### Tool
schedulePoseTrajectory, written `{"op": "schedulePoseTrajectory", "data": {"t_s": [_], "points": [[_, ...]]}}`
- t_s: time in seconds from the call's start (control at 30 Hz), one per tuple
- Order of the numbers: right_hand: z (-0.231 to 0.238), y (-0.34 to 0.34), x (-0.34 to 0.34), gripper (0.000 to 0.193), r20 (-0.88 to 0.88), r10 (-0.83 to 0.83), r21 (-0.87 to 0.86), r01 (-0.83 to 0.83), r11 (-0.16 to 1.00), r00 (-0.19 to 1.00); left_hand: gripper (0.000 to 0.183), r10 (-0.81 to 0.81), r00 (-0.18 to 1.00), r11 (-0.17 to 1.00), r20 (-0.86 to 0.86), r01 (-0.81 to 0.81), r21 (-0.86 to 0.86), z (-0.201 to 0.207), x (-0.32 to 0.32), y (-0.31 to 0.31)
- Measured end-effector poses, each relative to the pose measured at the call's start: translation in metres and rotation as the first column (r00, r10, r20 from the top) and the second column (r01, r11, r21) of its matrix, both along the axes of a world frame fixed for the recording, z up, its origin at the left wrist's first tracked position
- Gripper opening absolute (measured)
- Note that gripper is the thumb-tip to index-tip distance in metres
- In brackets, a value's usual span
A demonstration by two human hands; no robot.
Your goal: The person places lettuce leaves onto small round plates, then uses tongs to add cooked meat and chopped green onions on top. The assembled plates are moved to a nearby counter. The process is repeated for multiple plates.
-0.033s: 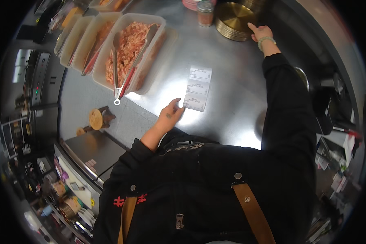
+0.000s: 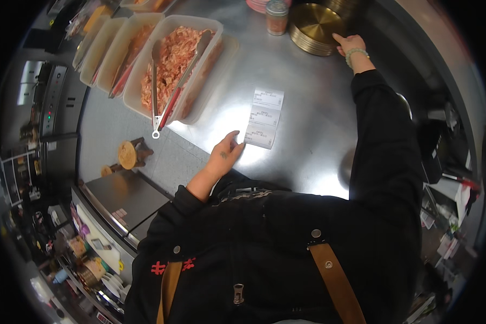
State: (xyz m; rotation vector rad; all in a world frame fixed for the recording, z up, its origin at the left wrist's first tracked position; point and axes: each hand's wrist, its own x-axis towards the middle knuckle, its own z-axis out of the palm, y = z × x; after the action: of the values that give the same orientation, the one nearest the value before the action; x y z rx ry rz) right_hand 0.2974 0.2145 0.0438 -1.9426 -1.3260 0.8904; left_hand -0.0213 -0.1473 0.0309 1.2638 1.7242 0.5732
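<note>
At the far right, my right hand (image 2: 353, 45) is closed at the rim of a stack of round gold metal plates (image 2: 312, 22). Its thumb lies at the top plate's edge, and the other fingers are bent and partly hidden. My left hand (image 2: 224, 155) rests low at the table's near edge, open, thumb and forefinger apart. Beside its fingertips lie several white printed slips (image 2: 264, 116) in an overlapping column. Left of these stands a clear plastic tub (image 2: 215, 40) of sliced raw meat (image 2: 174, 56), with red-handled metal tongs (image 2: 173, 102) laid across it.
More plastic tubs (image 2: 103, 46) stand left of the meat. A lidded shaker jar (image 2: 276, 19) is beside the gold plates on the steel table (image 2: 308, 97). Below the table's left edge, a wooden stool (image 2: 127, 155) stands on the grey floor. A dark counter (image 2: 124, 194) is at the left.
The view has shifted slightly, so the plates, jar and slips appear a little farther right and lower. Both hands keep their places relative to these things.
</note>
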Motion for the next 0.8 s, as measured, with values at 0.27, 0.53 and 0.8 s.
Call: {"op": "schedulePoseTrajectory", "data": {"t_s": [0.27, 0.53, 0.8], "points": [[-0.006, 0.033, 0.023, 0.015, -0.046, 0.006, -0.107, -0.011, 0.994, 0.999, 0.031, -0.245, 0.882, 0.880, -0.403, 0.377, 0.290, 0.018, 0.027, -0.002], [0.011, 0.022, 0.028, 0.013, -0.234, -0.083, -0.167, 0.044, 0.985, 0.969, 0.031, -0.245, 0.850, 0.866, -0.466, 0.408, 0.290, 0.013, 0.019, -0.003], [0.082, -0.080, 0.018, 0.035, -0.294, 0.199, 0.255, -0.124, 0.959, 0.935, 0.033, 0.096, 0.977, 0.986, 0.192, -0.119, 0.114, 0.020, -0.027, 0.031]]}}
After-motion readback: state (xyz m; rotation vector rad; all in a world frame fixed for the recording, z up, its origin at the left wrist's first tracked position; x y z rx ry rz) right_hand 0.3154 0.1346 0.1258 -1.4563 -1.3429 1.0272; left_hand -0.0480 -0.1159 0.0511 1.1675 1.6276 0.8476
